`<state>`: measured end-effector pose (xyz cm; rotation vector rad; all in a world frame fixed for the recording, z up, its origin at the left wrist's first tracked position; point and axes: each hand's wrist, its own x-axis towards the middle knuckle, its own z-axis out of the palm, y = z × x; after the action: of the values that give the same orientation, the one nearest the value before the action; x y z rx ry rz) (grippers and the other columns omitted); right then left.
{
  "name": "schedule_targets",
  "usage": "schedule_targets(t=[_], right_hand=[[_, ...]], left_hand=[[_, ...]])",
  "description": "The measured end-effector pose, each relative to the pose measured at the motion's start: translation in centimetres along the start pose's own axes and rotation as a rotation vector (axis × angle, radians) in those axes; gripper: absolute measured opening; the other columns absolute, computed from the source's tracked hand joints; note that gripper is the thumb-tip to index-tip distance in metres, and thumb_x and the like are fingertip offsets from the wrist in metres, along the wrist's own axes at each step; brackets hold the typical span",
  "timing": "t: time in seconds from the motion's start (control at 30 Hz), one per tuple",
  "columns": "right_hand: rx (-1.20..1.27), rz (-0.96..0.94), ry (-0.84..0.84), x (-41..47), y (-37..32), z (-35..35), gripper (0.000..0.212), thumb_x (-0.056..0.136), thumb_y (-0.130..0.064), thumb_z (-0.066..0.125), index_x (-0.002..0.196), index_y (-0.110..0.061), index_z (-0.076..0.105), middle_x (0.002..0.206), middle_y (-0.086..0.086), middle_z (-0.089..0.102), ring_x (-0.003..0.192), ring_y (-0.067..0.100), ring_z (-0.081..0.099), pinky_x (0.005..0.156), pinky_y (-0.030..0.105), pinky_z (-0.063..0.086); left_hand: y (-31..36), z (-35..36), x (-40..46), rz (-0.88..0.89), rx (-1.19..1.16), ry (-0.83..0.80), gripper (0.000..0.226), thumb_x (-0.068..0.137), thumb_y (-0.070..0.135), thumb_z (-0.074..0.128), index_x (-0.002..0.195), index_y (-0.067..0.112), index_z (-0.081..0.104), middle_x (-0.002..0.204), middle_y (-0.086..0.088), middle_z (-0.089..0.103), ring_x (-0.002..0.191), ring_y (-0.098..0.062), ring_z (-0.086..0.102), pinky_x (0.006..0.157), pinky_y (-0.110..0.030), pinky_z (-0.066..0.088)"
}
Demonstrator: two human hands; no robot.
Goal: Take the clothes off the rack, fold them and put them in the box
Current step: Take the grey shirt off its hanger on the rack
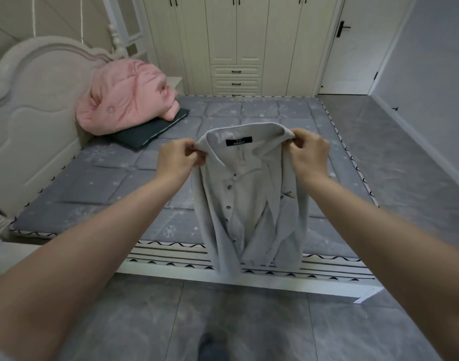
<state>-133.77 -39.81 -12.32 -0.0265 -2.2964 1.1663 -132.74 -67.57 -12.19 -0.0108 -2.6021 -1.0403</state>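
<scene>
A pale grey polo shirt (249,204) with a buttoned front and a black neck label hangs in the air over the near edge of the bed. My left hand (177,157) pinches its left shoulder by the collar. My right hand (310,152) pinches the right shoulder at the same height. The shirt's body and sleeves droop down past the mattress edge. No rack and no box are in view.
A bed with a grey quilted mattress (119,183) fills the middle. A pink bundle (124,97) lies on a dark folded item (147,131) by the cream headboard (33,113). Cream wardrobes (236,43) and a white door (353,43) stand behind. Grey tiled floor (249,321) lies below.
</scene>
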Motion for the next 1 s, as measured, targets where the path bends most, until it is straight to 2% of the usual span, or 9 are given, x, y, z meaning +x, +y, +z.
schedule_targets(t=[0.07,0.13,0.27,0.33,0.5,0.6,0.67,0.83,1.0], right_hand=[[-0.045,0.007,0.062,2.0,0.2,2.0,0.015,0.090,-0.021,0.067,0.088,-0.008,0.075,0.092,0.006,0.048,0.087,0.023,0.050,0.079,0.033,0.044],[-0.026,-0.038,0.103,4.0,-0.2,4.2,0.028,0.094,-0.026,0.065,0.079,-0.003,0.065,0.093,0.005,0.041,0.086,0.022,0.045,0.077,0.026,0.038],[0.035,-0.165,0.219,5.9,-2.3,7.4,0.023,0.101,-0.017,0.051,0.078,-0.011,0.049,0.072,0.000,0.045,0.066,0.011,0.036,0.061,0.034,0.029],[0.034,-0.169,0.251,6.3,-2.9,8.5,0.023,0.102,-0.018,0.049,0.080,-0.017,0.045,0.065,-0.006,0.041,0.060,0.009,0.031,0.057,0.036,0.025],[-0.233,-0.189,0.291,9.1,-2.5,9.6,0.032,0.103,-0.036,0.046,0.081,-0.013,0.050,0.063,-0.004,0.047,0.056,0.022,0.043,0.049,0.036,0.031],[-0.417,-0.218,0.352,11.3,-2.8,10.1,0.037,0.102,-0.044,0.044,0.078,-0.016,0.051,0.063,-0.007,0.046,0.055,0.023,0.042,0.048,0.032,0.030],[-0.490,-0.227,0.361,13.0,-2.4,10.8,0.039,0.101,-0.046,0.044,0.075,-0.018,0.049,0.062,-0.003,0.053,0.054,0.023,0.044,0.048,0.030,0.028],[-0.574,-0.232,0.257,16.5,1.2,13.9,0.036,0.099,-0.045,0.044,0.076,-0.018,0.051,0.070,0.005,0.063,0.063,0.034,0.057,0.051,0.030,0.027],[-0.567,-0.191,0.139,21.3,6.4,18.5,0.027,0.097,-0.033,0.046,0.079,-0.016,0.054,0.071,0.009,0.065,0.059,0.034,0.051,0.052,0.031,0.021]], left_hand=[[-0.8,0.5,3.0,0.106,0.056,0.082,0.009,0.086,0.019,0.065,0.084,0.011,0.069,0.081,-0.008,0.057,0.078,-0.023,0.055,0.069,-0.033,0.040],[-1.7,0.7,6.0,0.175,-0.012,0.144,0.011,0.092,0.017,0.061,0.091,0.009,0.068,0.085,-0.007,0.044,0.078,-0.019,0.045,0.067,-0.030,0.032],[-2.4,1.4,10.0,0.165,-0.247,0.194,0.019,0.102,0.022,0.044,0.094,0.008,0.054,0.081,-0.002,0.053,0.075,-0.018,0.048,0.062,-0.028,0.024],[-2.8,1.6,11.7,0.152,-0.264,0.228,0.017,0.103,0.024,0.042,0.093,0.012,0.049,0.079,-0.002,0.053,0.072,-0.023,0.050,0.060,-0.031,0.025],[-4.2,0.6,16.2,0.430,0.085,0.316,0.019,0.101,0.034,0.045,0.088,0.020,0.047,0.070,0.005,0.047,0.060,-0.023,0.042,0.051,-0.031,0.027],[-4.8,0.5,19.3,0.608,0.235,0.395,0.018,0.098,0.032,0.050,0.088,0.018,0.055,0.063,-0.002,0.057,0.052,-0.030,0.048,0.049,-0.026,0.023],[-5.3,1.2,21.1,0.651,0.283,0.384,0.020,0.099,0.036,0.051,0.091,0.019,0.059,0.060,-0.006,0.060,0.050,-0.034,0.051,0.049,-0.026,0.023],[-8.0,4.3,25.0,0.586,0.332,0.254,0.030,0.100,0.042,0.045,0.090,0.016,0.058,0.063,-0.014,0.062,0.056,-0.041,0.056,0.051,-0.030,0.025],[-10.8,9.2,30.6,0.551,0.371,0.155,0.036,0.097,0.043,0.039,0.090,0.014,0.058,0.064,-0.016,0.061,0.055,-0.042,0.056,0.049,-0.031,0.028]])
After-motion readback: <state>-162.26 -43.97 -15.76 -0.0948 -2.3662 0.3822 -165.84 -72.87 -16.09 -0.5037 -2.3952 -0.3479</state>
